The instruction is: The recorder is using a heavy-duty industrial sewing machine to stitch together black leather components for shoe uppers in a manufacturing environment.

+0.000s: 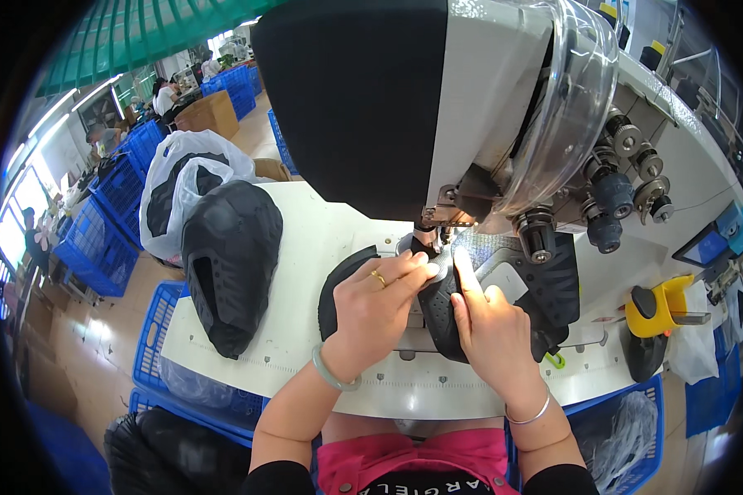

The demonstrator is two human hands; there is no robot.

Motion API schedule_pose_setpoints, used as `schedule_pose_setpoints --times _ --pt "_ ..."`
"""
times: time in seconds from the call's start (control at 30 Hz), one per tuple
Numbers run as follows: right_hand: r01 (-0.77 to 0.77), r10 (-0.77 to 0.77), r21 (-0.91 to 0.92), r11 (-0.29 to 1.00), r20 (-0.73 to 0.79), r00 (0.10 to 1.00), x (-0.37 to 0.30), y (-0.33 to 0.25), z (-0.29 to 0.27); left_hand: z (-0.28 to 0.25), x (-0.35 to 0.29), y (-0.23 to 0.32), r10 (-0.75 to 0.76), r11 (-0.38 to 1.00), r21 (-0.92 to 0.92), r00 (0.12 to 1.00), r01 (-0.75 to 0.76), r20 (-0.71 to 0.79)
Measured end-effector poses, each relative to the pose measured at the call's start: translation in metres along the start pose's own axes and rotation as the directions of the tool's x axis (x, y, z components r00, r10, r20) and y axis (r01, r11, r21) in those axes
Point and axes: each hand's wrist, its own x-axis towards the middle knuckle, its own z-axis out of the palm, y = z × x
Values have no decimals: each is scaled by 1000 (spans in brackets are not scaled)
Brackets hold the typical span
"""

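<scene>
A black shoe upper (439, 323) with small perforations lies under the lit needle area of a sewing machine (483, 91). My left hand (370, 307) is closed, its fingertips pinched on the upper's edge beside the presser foot (439, 239). From the other side my right hand (497, 334) grips the same upper, index finger stretched along it toward the needle and thumb nearer me. The upper's patterned right side (551, 285) spreads out past that hand. Left of my left hand, a curved black piece (338, 289) rests on the white table. The needle tip is hidden.
Stacked black uppers (231, 264) stand at the table's left, before a white plastic bag (158, 210). A yellow holder (675, 299) sits at the right. Thread tension knobs (611, 194) jut from the machine. Blue crates (153, 330) are below the white table (301, 375). People work far left.
</scene>
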Motion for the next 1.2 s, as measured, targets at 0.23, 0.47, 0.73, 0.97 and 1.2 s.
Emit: schedule_pose_setpoints --times 0.23,0.47,0.73,0.97,1.2 --pt "-10 10 36 999 -10 1000 -1 2 1 -3 1 -3 183 981 68 983 -183 19" --pt "-72 71 78 994 7 997 2 -5 6 -1 4 -7 219 973 70 976 -219 9" --pt "-29 39 92 995 -106 994 4 1 20 4 7 -16 267 963 44 963 -266 -23" --pt "-77 80 65 995 -49 996 5 -5 11 2 10 -16 -253 903 -329 960 278 116" --pt "-138 136 81 987 25 990 7 -9 7 1 9 -23 156 981 -124 988 -152 17"
